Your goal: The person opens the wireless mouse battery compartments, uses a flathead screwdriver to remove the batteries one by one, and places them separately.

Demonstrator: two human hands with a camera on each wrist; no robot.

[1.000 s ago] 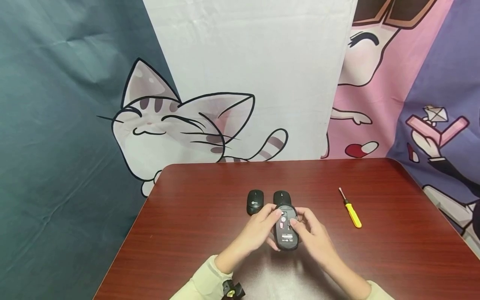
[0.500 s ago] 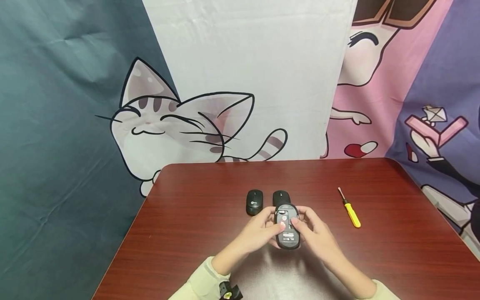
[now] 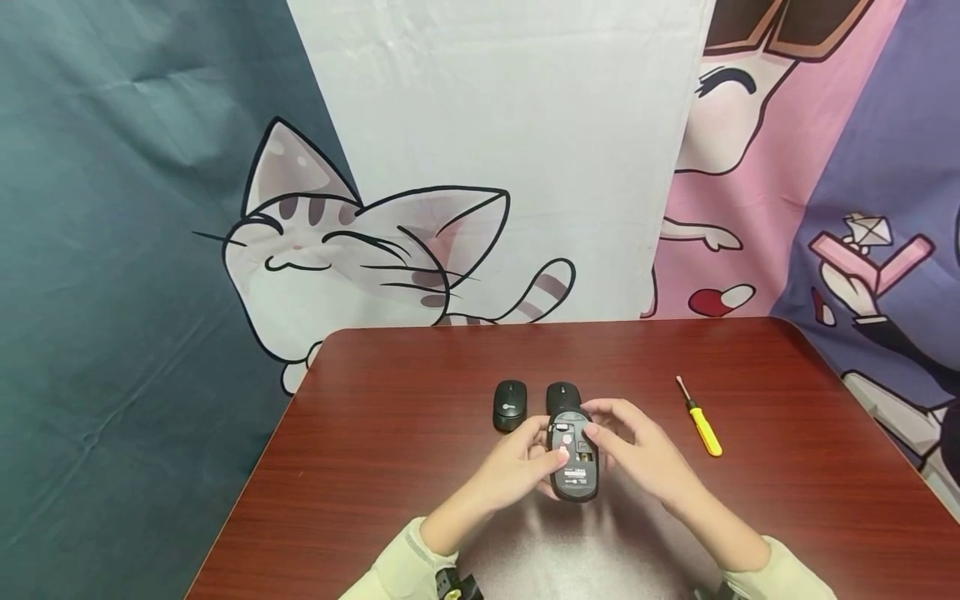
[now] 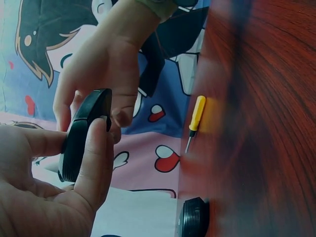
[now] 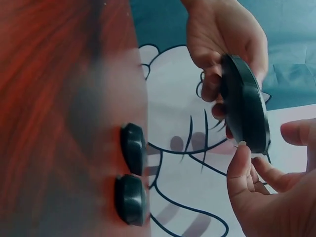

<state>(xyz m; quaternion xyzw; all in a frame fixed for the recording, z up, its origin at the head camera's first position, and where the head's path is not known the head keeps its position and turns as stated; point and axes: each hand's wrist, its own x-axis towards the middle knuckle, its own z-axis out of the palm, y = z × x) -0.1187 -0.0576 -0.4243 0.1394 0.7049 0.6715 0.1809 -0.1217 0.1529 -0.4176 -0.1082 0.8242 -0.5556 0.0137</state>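
Observation:
A black computer mouse (image 3: 574, 485) is held above the table with its label side up. The left hand (image 3: 504, 473) grips its left side, thumb across the underside and fingers beneath. Near the middle of that underside, a recess (image 3: 584, 456) shows yellowish, shiny parts. At the upper right edge is the right hand (image 3: 643, 457), thumb tip close over the casing. In the right wrist view this thumb (image 5: 296, 133) stands apart from the mouse (image 5: 247, 111), while a forefinger touches its lower side. The left wrist view shows the mouse (image 4: 81, 143) pinched by the left hand.
Two more black mice, a left one (image 3: 510, 405) and a right one (image 3: 563, 396), lie on the red-brown table (image 3: 390, 375) just beyond the hands. A yellow-handled screwdriver (image 3: 703, 429) lies to the right. Behind hangs a printed cartoon cloth (image 3: 570, 125).
The left thumb has moved down from the mouse's upper end to its middle. The right hand has shifted up and its thumb has come off the recess, which now shows yellowish parts.

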